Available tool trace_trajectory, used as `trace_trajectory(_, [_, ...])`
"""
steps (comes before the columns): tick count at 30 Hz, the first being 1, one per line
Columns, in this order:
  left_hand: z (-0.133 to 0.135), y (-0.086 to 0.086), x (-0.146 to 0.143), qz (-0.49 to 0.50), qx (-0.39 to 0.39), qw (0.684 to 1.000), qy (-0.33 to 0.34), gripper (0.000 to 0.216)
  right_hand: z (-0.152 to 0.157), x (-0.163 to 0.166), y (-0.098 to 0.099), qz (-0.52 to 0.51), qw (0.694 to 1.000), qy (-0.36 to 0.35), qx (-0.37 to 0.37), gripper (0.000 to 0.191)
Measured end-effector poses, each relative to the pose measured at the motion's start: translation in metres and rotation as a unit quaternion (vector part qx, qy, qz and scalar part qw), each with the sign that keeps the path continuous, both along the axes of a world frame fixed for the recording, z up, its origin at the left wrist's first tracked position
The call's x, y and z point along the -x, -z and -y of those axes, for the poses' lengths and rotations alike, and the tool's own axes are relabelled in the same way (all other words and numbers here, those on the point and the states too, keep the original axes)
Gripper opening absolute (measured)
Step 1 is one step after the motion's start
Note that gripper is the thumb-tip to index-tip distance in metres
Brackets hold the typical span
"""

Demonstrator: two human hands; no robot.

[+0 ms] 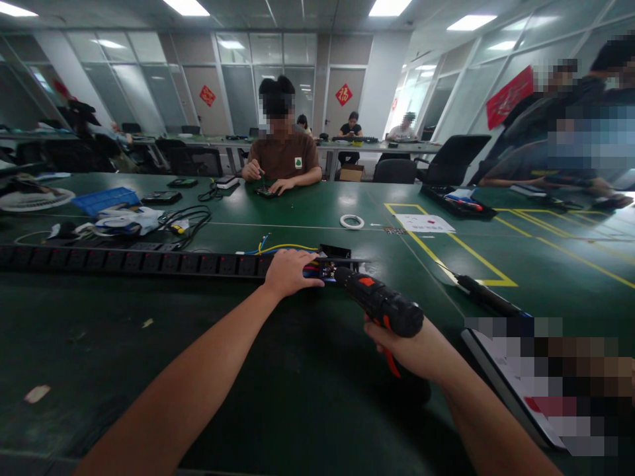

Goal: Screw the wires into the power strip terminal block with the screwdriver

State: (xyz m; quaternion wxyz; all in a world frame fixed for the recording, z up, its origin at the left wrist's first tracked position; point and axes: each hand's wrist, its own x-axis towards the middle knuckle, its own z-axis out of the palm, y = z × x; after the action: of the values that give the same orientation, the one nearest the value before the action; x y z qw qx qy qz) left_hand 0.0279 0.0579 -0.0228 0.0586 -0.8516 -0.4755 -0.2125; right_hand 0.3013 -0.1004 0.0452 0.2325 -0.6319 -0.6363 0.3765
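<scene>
A long black power strip (208, 264) with a row of sockets lies across the green table. My left hand (289, 272) is closed around its right end, where colored wires and a small terminal part (328, 270) are exposed. In my right hand (404, 344) is a black and orange cordless drill (381, 301), gripped by its handle. The drill's nose points left at the terminal part; whether its tip touches cannot be made out. Blue and yellow wires (288, 248) run behind the strip near my left hand.
A white tape ring (352, 221) and a paper sheet (425, 223) lie beyond the strip. To the right are a soldering-iron-like tool (489, 295) and a white tablet or board (516, 390). Cables (191, 221) and a blue tray (106, 200) are at left. A person (285, 149) works opposite.
</scene>
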Motion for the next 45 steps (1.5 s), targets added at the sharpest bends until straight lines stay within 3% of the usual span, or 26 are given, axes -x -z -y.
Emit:
trace_trajectory(7, [0.0005, -0.0010, -0.0002, 0.002, -0.005, 1.000, 0.002, 0.085, 0.0008, 0.0016, -0.0016, 0.003, 1.000, 0.019, 0.008, 0.019])
trace_trajectory(13, [0.0008, -0.0011, -0.0006, -0.005, -0.001, 1.000, -0.003, 0.085, 0.0014, 0.0029, -0.0019, 0.018, 1.000, 0.011, -0.006, 0.011])
trace_trajectory(19, [0.0010, -0.0008, -0.0005, -0.001, -0.005, 1.000, 0.000, 0.084, 0.0008, 0.0014, 0.0004, -0.003, 1.000, 0.006, -0.013, 0.019])
trace_trajectory(45, [0.0017, -0.0029, -0.0008, 0.001, -0.004, 1.000, 0.002, 0.083, 0.0005, 0.0009, -0.0001, 0.001, 1.000, 0.007, -0.012, 0.019])
